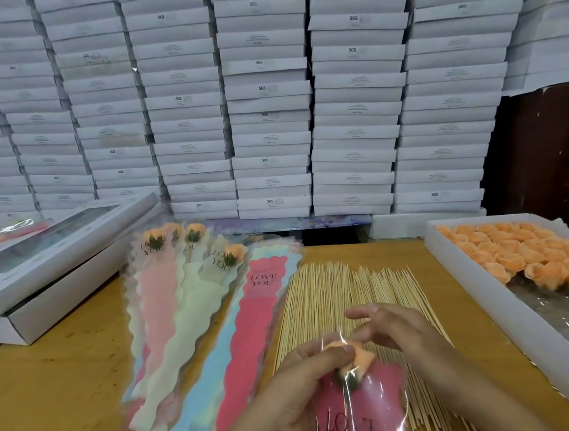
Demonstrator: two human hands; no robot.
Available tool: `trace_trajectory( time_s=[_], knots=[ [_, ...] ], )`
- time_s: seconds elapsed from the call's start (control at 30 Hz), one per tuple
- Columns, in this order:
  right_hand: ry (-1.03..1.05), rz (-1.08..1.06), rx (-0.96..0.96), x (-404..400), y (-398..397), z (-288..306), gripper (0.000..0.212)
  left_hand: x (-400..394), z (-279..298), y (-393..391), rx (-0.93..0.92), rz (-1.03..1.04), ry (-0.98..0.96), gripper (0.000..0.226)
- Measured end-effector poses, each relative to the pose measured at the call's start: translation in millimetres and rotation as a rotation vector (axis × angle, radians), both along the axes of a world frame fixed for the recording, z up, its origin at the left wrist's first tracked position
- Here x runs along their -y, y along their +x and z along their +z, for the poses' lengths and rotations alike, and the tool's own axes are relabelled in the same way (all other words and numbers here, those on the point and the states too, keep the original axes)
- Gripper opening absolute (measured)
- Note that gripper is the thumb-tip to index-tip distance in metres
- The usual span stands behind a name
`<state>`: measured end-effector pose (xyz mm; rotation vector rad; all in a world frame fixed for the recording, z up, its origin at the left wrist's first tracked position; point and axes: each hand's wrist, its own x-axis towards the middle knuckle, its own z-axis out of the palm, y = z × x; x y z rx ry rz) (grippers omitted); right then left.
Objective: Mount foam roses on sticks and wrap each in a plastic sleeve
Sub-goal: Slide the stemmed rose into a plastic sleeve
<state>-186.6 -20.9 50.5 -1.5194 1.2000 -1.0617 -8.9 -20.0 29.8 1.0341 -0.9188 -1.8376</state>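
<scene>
While sleeving: foam rose (357, 353) pinched by left hand (301, 385) | right hand (385, 326) pinching pink sleeve (362, 411) mouth | sticks (344, 289) mid-table, within reach.

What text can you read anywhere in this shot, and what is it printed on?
"LOVE YOU": on the flat red sleeve atop the sleeve pile.
"LOVE YOU": on the wrapped roses behind, partly hidden.
"LOV...": on the red sleeve in hand, cut off by the frame; the left hand grips its rose, the right hand pinches the plastic.
"SGS": on many stacked white boxes.
Smaller print on the boxes: too blurred to read.
</scene>
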Motion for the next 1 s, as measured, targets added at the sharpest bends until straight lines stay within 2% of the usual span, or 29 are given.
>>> trace_trajectory(
  time_s=[0.07, 0.23, 0.4, 0.7, 0.9, 1.0],
  knots=[
    [-0.001, 0.032, -0.002, 0.3, -0.2, -0.7, 0.047, -0.2, -0.3, -0.2, 0.013, 0.008, 0.004, 0.051],
    [0.008, 0.072, -0.038, 0.2, 0.6, 1.0, 0.045, -3.1, 2.3, 0.1, 0.008, -0.013, -0.009, 0.063],
    [0.04, 0.067, -0.08, -1.0, 1.0, 3.9, 0.032, -6.5, 6.2, -1.0, 0.003, -0.045, -0.03, 0.071],
    [0.077, 0.13, -0.122, -1.1, -3.4, 3.1, 0.03, -9.2, 3.8, -1.5, 0.02, -0.053, -0.033, 0.051],
    [0.088, 0.165, -0.107, 0.7, -6.1, 0.7, 0.041, -8.8, 3.9, -2.1, 0.029, -0.037, -0.045, 0.046],
    [0.048, 0.129, -0.044, 0.7, -5.8, 0.5, 0.034, -5.5, 4.1, -2.2, -0.016, 0.004, -0.032, 0.042]
  ],
)
